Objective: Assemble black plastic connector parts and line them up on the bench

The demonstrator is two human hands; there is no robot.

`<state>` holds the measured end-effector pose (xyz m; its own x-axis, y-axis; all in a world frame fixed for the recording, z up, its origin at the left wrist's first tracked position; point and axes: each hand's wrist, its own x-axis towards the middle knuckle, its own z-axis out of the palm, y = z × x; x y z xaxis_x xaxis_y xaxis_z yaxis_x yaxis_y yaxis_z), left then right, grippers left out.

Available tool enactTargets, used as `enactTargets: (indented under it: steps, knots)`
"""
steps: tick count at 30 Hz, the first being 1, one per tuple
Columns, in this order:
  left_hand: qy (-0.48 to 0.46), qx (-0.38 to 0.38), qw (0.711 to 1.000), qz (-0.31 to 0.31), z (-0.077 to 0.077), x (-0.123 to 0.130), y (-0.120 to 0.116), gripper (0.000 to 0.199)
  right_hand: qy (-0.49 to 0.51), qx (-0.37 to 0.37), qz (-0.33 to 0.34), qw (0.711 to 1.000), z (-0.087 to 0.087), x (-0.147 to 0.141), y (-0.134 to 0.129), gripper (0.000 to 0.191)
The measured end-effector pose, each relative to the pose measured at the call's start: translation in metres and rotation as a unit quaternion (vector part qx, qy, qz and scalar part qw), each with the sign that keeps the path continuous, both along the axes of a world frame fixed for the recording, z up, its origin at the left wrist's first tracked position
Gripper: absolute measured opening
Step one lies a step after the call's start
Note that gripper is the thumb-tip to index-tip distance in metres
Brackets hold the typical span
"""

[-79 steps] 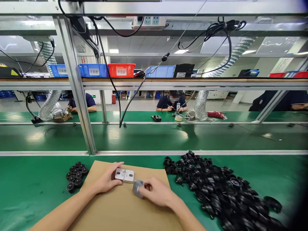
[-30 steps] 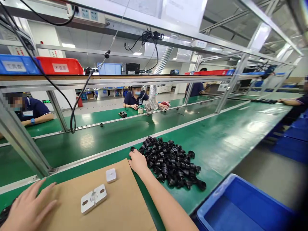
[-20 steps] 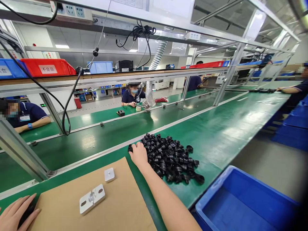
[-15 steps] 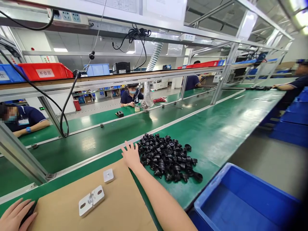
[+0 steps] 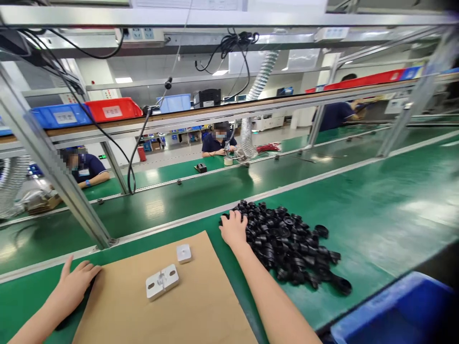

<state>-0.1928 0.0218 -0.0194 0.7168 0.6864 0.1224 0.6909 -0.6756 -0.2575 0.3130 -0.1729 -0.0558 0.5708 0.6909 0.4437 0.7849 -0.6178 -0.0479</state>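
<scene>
My right hand [image 5: 234, 229] reaches onto the left edge of a heap of small black ring-like plastic parts [image 5: 287, 239], fingers spread and bent over them. Some black shows at its fingertips; no firm grip is visible. My left hand [image 5: 75, 284] lies at the left edge of a brown cardboard sheet [image 5: 201, 310], its fingers outstretched. A dark thing, partly hidden, shows under that palm; I cannot make out what it is. On the cardboard sit a silver metal block [image 5: 162, 283] with two oval holes and a groove, and a smaller square metal block [image 5: 184, 253].
A blue bin [image 5: 390, 306] stands at the bench's near right edge. Metal posts [image 5: 79, 191] and a rail [image 5: 215, 212] border the green bench [image 5: 376, 205]. A black cable [image 5: 132, 167] hangs ahead. Co-workers sit across the bench, one person [image 5: 218, 141] in the middle.
The view has swung left, shifting everything rightward. My right hand has moved onto the heap's edge, its fingers more bent. My left hand has moved forward along the cardboard's edge.
</scene>
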Motion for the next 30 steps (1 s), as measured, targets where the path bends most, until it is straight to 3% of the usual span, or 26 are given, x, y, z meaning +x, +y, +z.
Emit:
enactTargets:
  steps: [5, 9, 12, 15, 18, 21, 23, 27, 30]
  knots:
    - [-0.021, -0.028, 0.999, 0.001, 0.025, 0.027, -0.028, 0.045, -0.011, 0.016, 0.02, 1.0, 0.0, 0.0, 0.002, 0.012]
    - [-0.112, -0.149, 0.977, -0.103, 0.039, 0.064, -0.088, 0.04, -0.014, 0.037, 0.105, 0.994, 0.005, -0.009, 0.008, 0.01]
    - [-0.182, -0.277, 0.922, -0.201, 0.028, 0.099, -0.14, 0.044, 0.044, 0.061, 0.192, 0.979, 0.007, -0.022, 0.011, 0.017]
    - [-0.214, -0.356, 0.86, -0.296, -0.007, 0.137, -0.167, 0.046, 0.163, 0.096, 0.286, 0.94, 0.008, -0.035, 0.01, 0.021]
    - [-0.247, -0.35, 0.834, -0.349, -0.042, 0.166, -0.17, 0.039, 0.238, 0.098, 0.319, 0.912, 0.01, -0.045, 0.007, 0.024]
    - [-0.277, -0.325, 0.833, -0.352, -0.058, 0.176, -0.164, 0.042, 0.321, 0.059, 0.347, 0.879, 0.013, -0.047, 0.005, 0.025]
    - [-0.302, -0.324, 0.83, -0.34, -0.058, 0.174, -0.159, 0.047, 0.334, 0.025, 0.359, 0.871, 0.013, -0.046, 0.006, 0.03]
    - [-0.329, -0.353, 0.82, -0.308, -0.052, 0.171, -0.149, 0.052, 0.273, 0.021, 0.352, 0.895, 0.013, -0.039, 0.006, 0.038]
    - [-0.324, -0.384, 0.816, -0.286, -0.051, 0.17, -0.143, 0.056, 0.291, 0.015, 0.384, 0.876, 0.017, -0.036, -0.001, 0.042]
